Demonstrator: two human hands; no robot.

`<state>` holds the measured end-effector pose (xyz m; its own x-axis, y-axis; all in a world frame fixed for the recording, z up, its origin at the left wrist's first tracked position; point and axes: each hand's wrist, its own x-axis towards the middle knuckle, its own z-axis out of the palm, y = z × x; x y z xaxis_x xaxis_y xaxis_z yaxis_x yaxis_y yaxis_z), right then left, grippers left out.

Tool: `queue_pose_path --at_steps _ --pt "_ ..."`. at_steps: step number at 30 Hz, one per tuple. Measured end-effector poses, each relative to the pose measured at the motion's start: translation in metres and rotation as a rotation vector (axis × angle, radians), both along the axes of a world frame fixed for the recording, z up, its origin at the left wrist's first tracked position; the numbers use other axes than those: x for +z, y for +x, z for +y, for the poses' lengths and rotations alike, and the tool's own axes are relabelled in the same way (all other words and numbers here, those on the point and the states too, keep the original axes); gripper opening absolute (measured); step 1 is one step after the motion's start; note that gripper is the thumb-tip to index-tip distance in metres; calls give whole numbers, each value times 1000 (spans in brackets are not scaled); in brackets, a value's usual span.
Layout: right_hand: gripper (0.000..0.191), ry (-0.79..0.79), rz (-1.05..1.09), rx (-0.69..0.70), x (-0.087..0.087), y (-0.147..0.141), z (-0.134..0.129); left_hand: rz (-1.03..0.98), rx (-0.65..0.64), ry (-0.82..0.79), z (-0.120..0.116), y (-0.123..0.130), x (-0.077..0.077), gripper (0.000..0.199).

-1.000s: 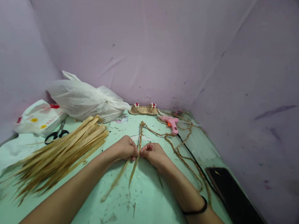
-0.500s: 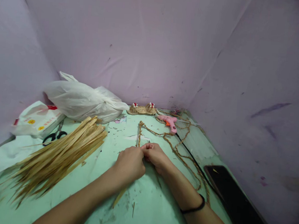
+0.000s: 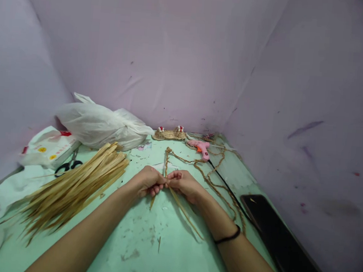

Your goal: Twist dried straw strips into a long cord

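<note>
Straw cord (image 3: 166, 165), with left hand (image 3: 148, 181) and right hand (image 3: 184, 185) at its near end, fingers pinching it, likely to hold twists tight.

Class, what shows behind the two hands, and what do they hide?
Behind the left hand and right hand, a straw-coloured cord stretches away from them, with a woven piece farther back. Between the hands, the cord is hidden from view.

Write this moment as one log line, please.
left hand: pinching braided strand | right hand: pinching it beside left hand | left side: straw bundle | beyond right hand: pink glue gun
</note>
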<state>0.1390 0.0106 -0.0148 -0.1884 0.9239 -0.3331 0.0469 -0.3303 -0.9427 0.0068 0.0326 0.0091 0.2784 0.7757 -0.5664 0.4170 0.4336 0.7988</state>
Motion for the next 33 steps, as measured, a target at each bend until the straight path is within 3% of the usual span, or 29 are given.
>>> queue_pose_path --at_steps 3,6,8,14,20,22,27,30,33 --pt "6 162 -257 1 -9 -1 3 211 -35 97 -2 1 1 17" --pt "5 344 -579 -50 -10 -1 1 232 -37 205 -5 3 -1 17" --pt "8 380 -733 -90 -5 -1 -4 214 -13 220 -7 4 -6 17" --pt "17 418 -786 -110 6 -15 -28 80 109 143 -11 0 -13 19" --pt "17 594 -949 32 12 -24 -42 -96 66 164 -13 -11 -10 13" --pt "17 562 -908 40 15 -16 -37 -138 47 164 -11 -14 -10 9" --pt "19 344 -445 -228 19 -6 -16 -230 -29 86 -2 -19 -13 11" --pt "12 78 -139 -118 16 -16 -11 -247 -73 65 1 -21 -16 13" --pt "10 28 -113 -82 10 -24 -9 -200 -75 102 1 -22 -17 11"
